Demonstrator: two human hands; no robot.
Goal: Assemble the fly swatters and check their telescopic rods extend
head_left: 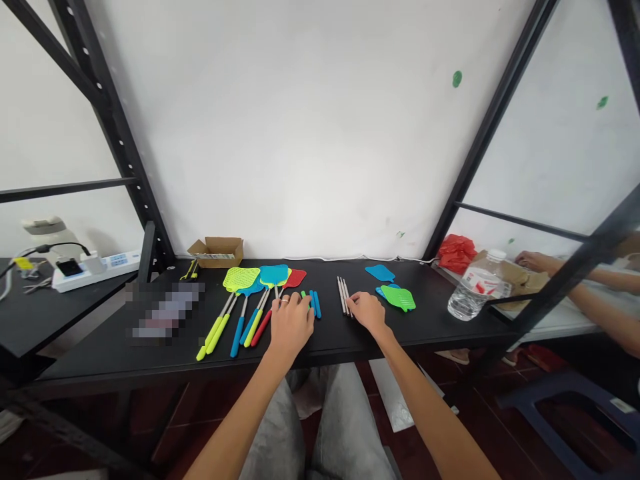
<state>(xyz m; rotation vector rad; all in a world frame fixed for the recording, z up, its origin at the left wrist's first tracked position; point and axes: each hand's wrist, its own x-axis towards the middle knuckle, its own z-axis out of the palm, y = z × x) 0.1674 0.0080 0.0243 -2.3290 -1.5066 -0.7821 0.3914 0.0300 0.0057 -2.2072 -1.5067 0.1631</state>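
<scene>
On a black table (427,293), the left hand (293,327) is held palm down, its fingers bent beside two short blue handles (317,305) and a green handle (303,294) that is partly hidden; whether anything is gripped underneath cannot be told. By the right hand (367,311), a small bundle of metal rods (343,295) is met at its near end; the fingers are curled there, but whether a rod is pinched cannot be told. The rods are laid side by side between the two hands. To the left, several fly swatters (241,279) in yellow, blue and red are spread, their heads overlapping. To the right, loose swatter heads are placed, a blue one (380,273) apart and a green one (399,298) partly covering another blue piece. Farther right, a water bottle (475,290) is seen.
</scene>
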